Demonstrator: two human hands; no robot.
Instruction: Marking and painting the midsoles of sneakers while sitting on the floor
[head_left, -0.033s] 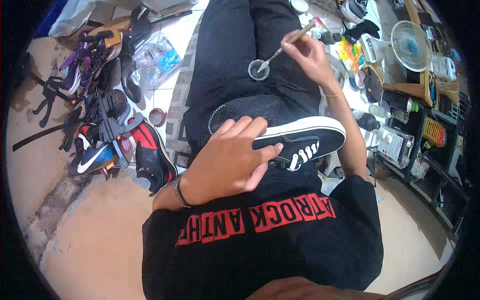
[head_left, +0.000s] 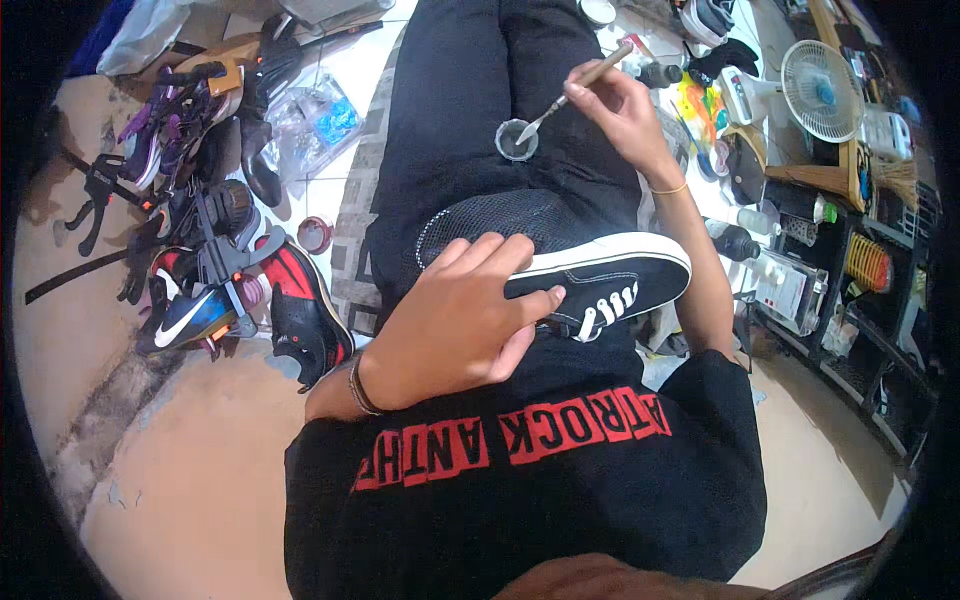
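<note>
A black sneaker (head_left: 590, 293) with a white sole edge and white laces lies tilted on its side across my lap. Its dark, textured underside (head_left: 500, 228) faces my legs and partly shows. My left hand (head_left: 465, 310) is wrapped over the heel part, hiding that end. Farther out, my right hand (head_left: 617, 108) pinches the wooden handle of a thin brush (head_left: 585, 78). The brush's pale tip reaches into a small round cup (head_left: 517, 155) resting on my trousers. What coats the inside of the cup is greyish and hard to make out.
Several shoes (head_left: 300, 300) and black bar clamps (head_left: 220, 240) crowd the floor at left, near a clear plastic bag (head_left: 315, 125) and a small open jar (head_left: 315, 235). At right stand a white fan (head_left: 822, 92), dark bottles (head_left: 735, 240) and a black shelf rack (head_left: 850, 350).
</note>
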